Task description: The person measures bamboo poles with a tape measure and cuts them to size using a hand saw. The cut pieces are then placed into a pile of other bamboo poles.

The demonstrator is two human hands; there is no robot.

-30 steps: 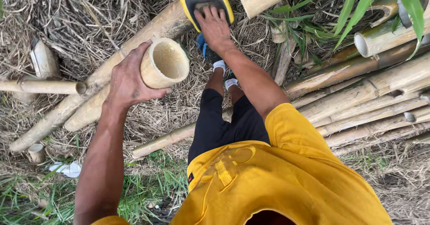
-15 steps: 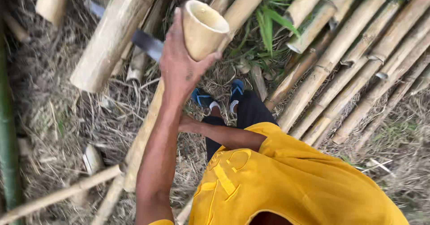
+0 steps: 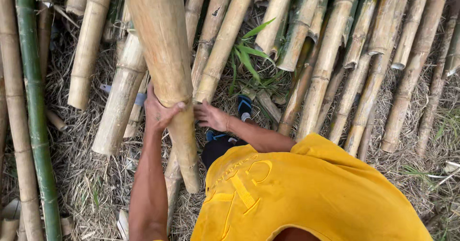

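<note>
Both hands on thick bamboo pole (image 3: 165,63): L hand (image 3: 160,111) gripping | R hand (image 3: 211,116) prob. just touching | cut bamboo (image 3: 335,54) around

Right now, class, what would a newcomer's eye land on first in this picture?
First, the thick tan bamboo pole rising up the middle, gripped by the left hand with the right hand against its side. Next, the bright yellow shirt filling the lower right, then the cut bamboo poles lying on dry grass above.

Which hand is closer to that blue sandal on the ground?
Right. The right hand rests beside the thick bamboo pole, just left of the blue sandal; the left hand grips the pole, farther away.
</note>
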